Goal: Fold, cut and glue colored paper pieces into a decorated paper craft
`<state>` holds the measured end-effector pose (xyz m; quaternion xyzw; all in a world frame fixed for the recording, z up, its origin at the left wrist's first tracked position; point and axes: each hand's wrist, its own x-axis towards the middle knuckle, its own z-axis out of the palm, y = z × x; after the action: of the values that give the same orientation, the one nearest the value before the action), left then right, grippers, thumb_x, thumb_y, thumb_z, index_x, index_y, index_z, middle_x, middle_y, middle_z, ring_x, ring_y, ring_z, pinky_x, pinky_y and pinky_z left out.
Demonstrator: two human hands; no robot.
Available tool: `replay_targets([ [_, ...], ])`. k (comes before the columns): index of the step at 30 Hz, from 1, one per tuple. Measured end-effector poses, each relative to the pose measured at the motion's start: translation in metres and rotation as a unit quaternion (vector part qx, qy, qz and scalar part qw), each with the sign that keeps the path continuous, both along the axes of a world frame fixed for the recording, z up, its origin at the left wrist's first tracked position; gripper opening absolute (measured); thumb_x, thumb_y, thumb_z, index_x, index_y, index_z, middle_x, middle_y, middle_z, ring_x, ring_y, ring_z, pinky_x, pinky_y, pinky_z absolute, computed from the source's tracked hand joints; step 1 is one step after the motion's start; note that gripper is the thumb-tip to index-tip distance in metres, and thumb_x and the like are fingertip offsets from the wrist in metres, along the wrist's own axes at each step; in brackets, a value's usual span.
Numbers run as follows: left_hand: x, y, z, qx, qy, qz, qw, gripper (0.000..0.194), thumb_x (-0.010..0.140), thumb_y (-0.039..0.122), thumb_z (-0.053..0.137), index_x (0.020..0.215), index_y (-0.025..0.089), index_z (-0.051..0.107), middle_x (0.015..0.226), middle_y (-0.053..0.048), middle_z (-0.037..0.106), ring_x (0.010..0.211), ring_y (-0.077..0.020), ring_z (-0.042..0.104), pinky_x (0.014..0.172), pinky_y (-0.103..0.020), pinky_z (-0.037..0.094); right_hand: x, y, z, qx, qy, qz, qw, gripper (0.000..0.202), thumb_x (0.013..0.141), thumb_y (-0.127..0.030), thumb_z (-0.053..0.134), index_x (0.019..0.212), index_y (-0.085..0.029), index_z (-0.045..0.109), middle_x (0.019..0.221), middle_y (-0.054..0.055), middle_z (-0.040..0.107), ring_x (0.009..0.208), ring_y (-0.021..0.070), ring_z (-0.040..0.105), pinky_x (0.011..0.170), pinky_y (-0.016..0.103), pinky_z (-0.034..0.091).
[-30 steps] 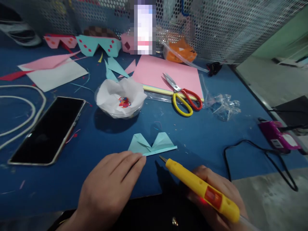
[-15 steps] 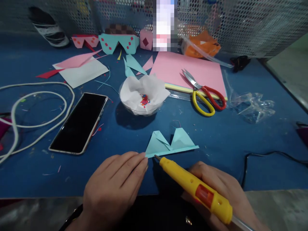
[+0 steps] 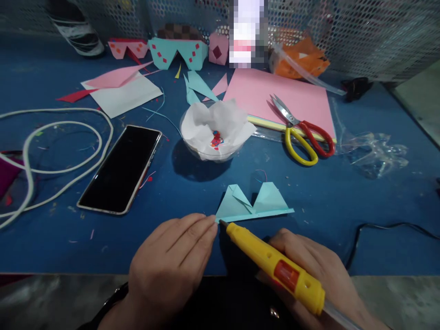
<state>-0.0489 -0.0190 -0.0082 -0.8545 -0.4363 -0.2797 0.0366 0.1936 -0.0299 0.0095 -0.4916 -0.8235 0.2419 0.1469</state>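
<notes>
A folded light-blue paper piece with two peaks lies flat on the blue table. My left hand touches its left end, the fingers pressed together; whether they pinch the paper is hidden. In my right hand is a yellow pen-shaped tool with a red window and a dark tip. That tip is at the paper's lower edge, near my left fingertips. Beyond the paper stands a clear bowl lined with white paper, holding small red and blue bits.
A black phone and a looped white cable lie left. Scissors rest on pink paper sheets. Clear plastic and a black cord are right. Folded paper pieces stand at the back.
The tool's tip has moved a little left along the paper's edge, nearer my left fingers. The whole view has shifted slightly, with things appearing farther right.
</notes>
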Motion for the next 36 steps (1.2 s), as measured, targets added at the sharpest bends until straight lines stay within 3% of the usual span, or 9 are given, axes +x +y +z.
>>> replay_targets([
  [9,-0.0002,0.0016,-0.0014,0.001,-0.006,-0.011,1.000,0.015,0.086,0.006,0.065,0.096,0.010,0.075,0.098,-0.004,0.080,0.086,-0.0235,0.075,0.072,-0.037,0.056,0.0028,-0.0034,-0.0011,0.006,-0.013,0.006,1.000,0.013,0.091,-0.032,0.053,0.083,-0.022,0.051,0.070,0.000,0.060,0.056,0.0145,0.056,0.048,0.025,0.038],
  [23,0.0005,0.0015,-0.0026,-0.001,-0.005,-0.003,1.000,0.015,0.088,0.007,0.063,0.095,0.011,0.076,0.096,-0.003,0.080,0.086,-0.0235,0.075,0.074,-0.037,0.056,-0.0002,-0.0031,0.0023,0.011,-0.018,-0.005,1.000,0.023,0.095,-0.038,0.049,0.077,-0.024,0.046,0.068,0.000,0.059,0.054,0.0135,0.053,0.047,0.025,0.036],
  [36,0.0002,0.0015,-0.0025,0.009,-0.006,-0.006,1.000,0.014,0.087,0.007,0.064,0.094,0.010,0.076,0.096,-0.004,0.080,0.086,-0.0236,0.075,0.074,-0.037,0.055,0.0018,-0.0043,0.0032,0.010,-0.024,-0.001,1.000,0.022,0.096,-0.036,0.049,0.078,-0.024,0.045,0.069,0.001,0.059,0.056,0.0143,0.054,0.048,0.026,0.038],
])
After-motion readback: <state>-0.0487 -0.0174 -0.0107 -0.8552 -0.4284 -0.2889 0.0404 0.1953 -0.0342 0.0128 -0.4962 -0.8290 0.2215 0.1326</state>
